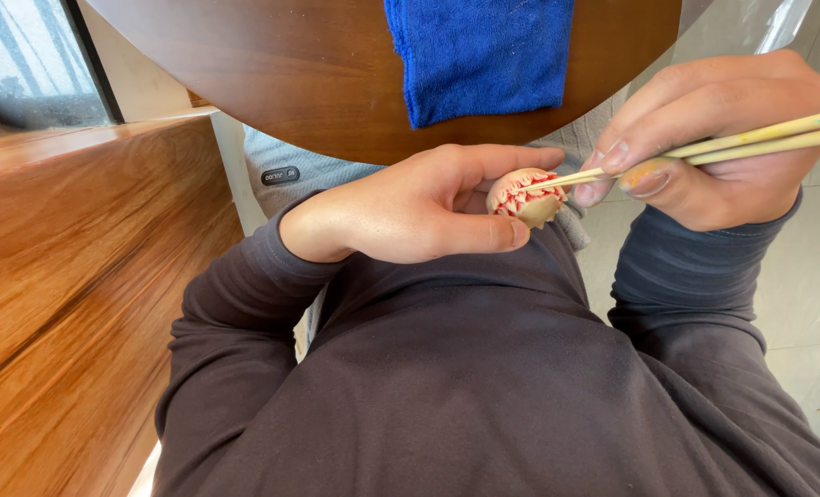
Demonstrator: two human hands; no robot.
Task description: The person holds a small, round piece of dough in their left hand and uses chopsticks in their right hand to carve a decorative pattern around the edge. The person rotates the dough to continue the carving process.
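Wooden sticks [760, 136] (pinched) touching clay piece [526, 197].

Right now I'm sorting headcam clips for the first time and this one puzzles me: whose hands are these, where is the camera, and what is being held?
There is one picture, taken by a camera worn on a person's head and looking down, so the dark long-sleeved top filling the bottom is the wearer's own body. No machine is involved, only two bare hands. The left hand grips a small round beige piece with red and white petal-like ridges. The right hand pinches two thin pale wooden sticks, whose tips touch that piece. Above them is the curved edge of a dark wooden table with a folded blue cloth lying on it. A wooden panel runs down the left side.
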